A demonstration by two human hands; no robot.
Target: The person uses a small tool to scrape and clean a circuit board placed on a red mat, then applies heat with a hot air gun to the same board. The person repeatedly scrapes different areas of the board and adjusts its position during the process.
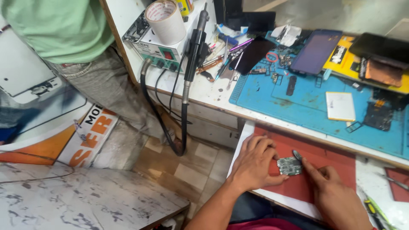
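A small green circuit board (289,165) lies flat on a red mat (336,159), near the mat's left edge and closer to its front edge than its back. Its long axis runs roughly left to right, tilted a little so the right end sits farther back; I cannot tell which end is its head.

The left hand (255,164) rests palm down just left of the board, fingers curled, with the thumb and fingertips touching the board's left edge to pin it. It grips nothing else.

The right hand (336,198) comes in from the front right corner of the mat, mostly closed, forefinger stretched toward the board's right end. It pinches a small dark tool (297,154) whose tip meets the board's back right corner. Both hands touch the board, the left with more contact.

Behind the mat, on a raised bench, a blue work mat (306,96) carries phone parts and a white battery (340,106). At the bench's left end stand a soldering station (155,47) and a tape roll (166,21). Someone in a green shirt (59,27) stands farther left.
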